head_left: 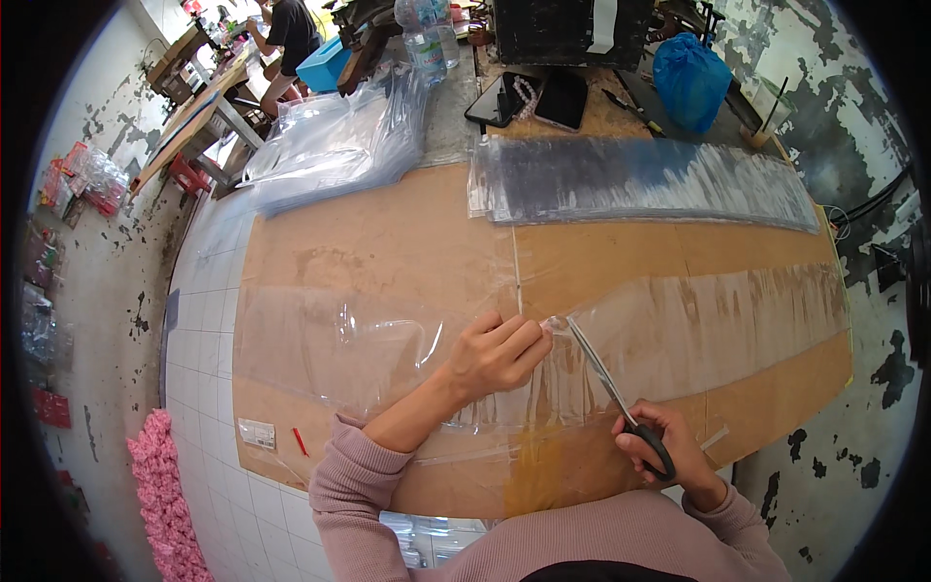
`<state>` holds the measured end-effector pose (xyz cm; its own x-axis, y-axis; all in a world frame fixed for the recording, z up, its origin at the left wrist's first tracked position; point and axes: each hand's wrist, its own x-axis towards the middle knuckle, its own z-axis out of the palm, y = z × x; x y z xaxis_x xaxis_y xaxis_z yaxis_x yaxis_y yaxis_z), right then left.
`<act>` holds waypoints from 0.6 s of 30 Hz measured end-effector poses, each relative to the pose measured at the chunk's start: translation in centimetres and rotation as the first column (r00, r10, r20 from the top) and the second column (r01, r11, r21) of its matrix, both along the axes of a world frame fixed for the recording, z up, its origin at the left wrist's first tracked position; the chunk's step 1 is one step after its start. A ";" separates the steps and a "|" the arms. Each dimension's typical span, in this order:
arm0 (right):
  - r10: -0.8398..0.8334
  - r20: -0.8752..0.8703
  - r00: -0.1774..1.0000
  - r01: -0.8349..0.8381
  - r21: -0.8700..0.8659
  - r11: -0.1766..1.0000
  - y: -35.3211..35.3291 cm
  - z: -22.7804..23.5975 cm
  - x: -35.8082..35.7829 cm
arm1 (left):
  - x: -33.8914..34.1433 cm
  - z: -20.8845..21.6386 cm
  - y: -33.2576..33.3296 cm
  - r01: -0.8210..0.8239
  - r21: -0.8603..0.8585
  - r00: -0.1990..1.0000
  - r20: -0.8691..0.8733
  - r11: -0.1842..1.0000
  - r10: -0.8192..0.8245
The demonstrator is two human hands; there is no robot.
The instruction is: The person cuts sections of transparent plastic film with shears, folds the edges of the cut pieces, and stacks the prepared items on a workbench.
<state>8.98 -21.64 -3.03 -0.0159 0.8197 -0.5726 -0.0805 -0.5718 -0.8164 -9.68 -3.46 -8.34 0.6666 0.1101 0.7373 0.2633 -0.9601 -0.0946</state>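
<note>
A long strip of clear plastic film (679,325) lies across the brown cardboard-covered table (378,233), running left to right in front of me. With closed fingertips, my left hand (497,357) pinches a gathered bit of this film near the middle. My right hand (667,444) grips a pair of scissors (606,378) by its black handle. The long metal blades point up and left, their tips beside the pinched film just right of my left fingertips. Whether the blades are apart or closed at the film is too small to tell.
Stacked clear sheets (640,184) lie at the back right, with bagged film (339,145) at the back left. Behind them are phones (561,99), a blue bag (690,82) and bottles (420,44). A red pen (300,442) lies front left. Another person (291,39) works far left.
</note>
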 end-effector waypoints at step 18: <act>-0.028 -0.099 0.995 0.033 0.054 0.998 0.4 -0.9 -2.1 | 0.3 0.3 -0.1 -0.019 0.032 1.000 0.020 0.999 0.019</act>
<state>6.90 -21.29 -3.92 -0.0440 0.8513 -0.5228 -0.1784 -0.5216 -0.8343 -9.39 -3.58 -8.06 0.6498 0.0988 0.7537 0.2834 -0.9515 -0.1196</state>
